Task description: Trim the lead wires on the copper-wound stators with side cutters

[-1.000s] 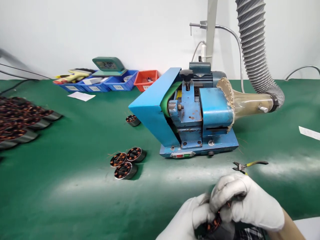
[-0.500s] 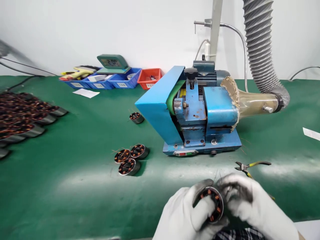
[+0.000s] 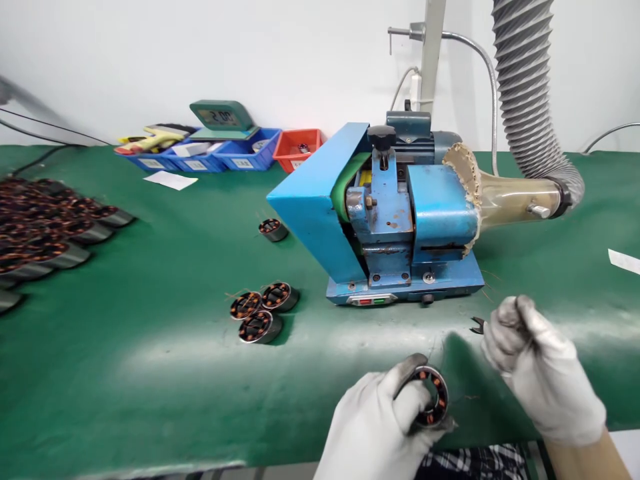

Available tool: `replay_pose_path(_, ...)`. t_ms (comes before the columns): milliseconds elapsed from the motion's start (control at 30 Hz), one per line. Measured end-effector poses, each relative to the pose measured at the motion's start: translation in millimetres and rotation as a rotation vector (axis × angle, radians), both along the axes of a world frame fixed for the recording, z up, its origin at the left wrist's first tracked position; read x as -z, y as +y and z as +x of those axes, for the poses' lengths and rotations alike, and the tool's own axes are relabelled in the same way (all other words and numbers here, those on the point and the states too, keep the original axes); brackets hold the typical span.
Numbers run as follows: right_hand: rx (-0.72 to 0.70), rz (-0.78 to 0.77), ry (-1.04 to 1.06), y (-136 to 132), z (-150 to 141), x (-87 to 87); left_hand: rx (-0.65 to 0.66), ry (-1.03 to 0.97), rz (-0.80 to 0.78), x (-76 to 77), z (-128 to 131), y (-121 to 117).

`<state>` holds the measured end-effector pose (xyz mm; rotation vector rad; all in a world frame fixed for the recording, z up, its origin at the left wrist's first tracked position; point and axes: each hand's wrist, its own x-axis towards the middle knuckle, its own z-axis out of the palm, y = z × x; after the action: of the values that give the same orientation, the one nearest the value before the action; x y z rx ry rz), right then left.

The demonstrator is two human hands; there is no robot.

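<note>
My gloved left hand [image 3: 383, 420] grips a motor stator [image 3: 438, 399], a metal ring with copper windings inside. Its thumb reaches into the bore, and the ring's open face is turned to the right. Thin wire ends rise from the top of the ring. My gloved right hand [image 3: 533, 363] is raised to the right, apart from the stator, with thumb and fingers pinched together; whatever may be between them is too small to make out. Just behind it lie cutting pliers [image 3: 479, 325], of which only the dark jaws show.
A blue belt grinding machine [image 3: 300, 200] with a grey hose [image 3: 525, 87] stands at the back. Three stators [image 3: 261, 327] sit grouped left of centre, and another single stator [image 3: 273, 230] behind them. Many more fill the far left. Blue bins [image 3: 250, 160] and a red bin [image 3: 297, 148] line the wall.
My right hand has pulled away from the stator, up and to the right, and now covers the pliers' handles. My left hand still holds the stator in nearly the same place.
</note>
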<state>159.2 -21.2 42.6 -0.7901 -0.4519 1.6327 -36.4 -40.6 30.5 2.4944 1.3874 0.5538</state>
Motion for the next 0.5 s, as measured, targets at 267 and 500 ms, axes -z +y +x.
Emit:
replay_pose_path(267,-0.149,0.079,-0.637,-13,-42,19.4,-0.095,-0.165,-0.089,3.1,2,1)
replay_pose_path(500,-0.215,0.073,-0.547,-8,-39,4.7,-0.027,-0.128,0.123,4.4,-11,1)
